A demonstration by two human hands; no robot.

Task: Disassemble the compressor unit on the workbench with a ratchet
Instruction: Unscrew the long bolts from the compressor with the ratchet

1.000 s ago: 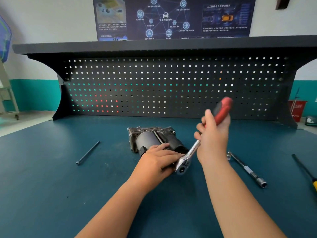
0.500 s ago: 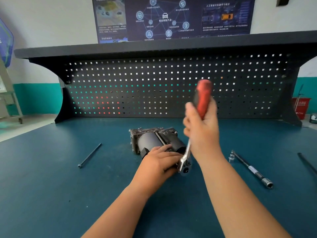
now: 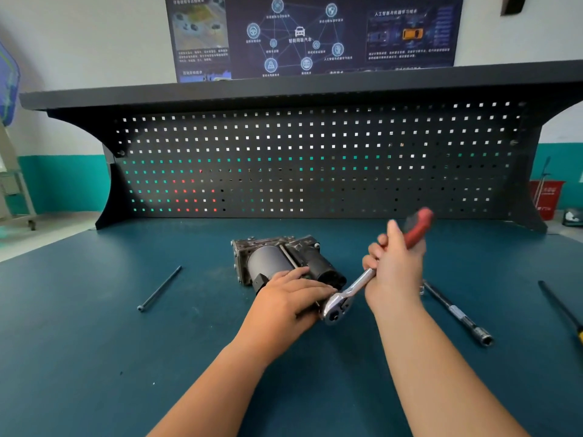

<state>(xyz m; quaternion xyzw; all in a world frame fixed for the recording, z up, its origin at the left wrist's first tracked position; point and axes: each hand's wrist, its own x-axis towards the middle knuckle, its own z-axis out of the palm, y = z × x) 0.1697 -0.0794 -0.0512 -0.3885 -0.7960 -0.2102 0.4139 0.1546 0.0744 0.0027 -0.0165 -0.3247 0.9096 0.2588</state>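
The compressor unit [image 3: 277, 257], a grey metal block with two dark cylinders, lies in the middle of the blue workbench [image 3: 94, 342]. My left hand [image 3: 290, 298] rests on its near end with the fingers laid over it, and hides that end. My right hand [image 3: 394, 266] grips the red handle of a ratchet [image 3: 353, 287]. The chrome head of the ratchet sits against the near end of the compressor, beside my left fingertips. The handle slants up to the right.
A long thin bolt [image 3: 159, 288] lies to the left of the compressor. An extension bar with a socket [image 3: 457, 313] lies to the right. A dark tool with a yellow end [image 3: 561, 310] reaches the right edge. A black pegboard [image 3: 315, 159] closes the back.
The ratchet handle swung from slanting right to upright, then back down to the right. Its head stayed at the compressor's near end. My left hand kept its place.
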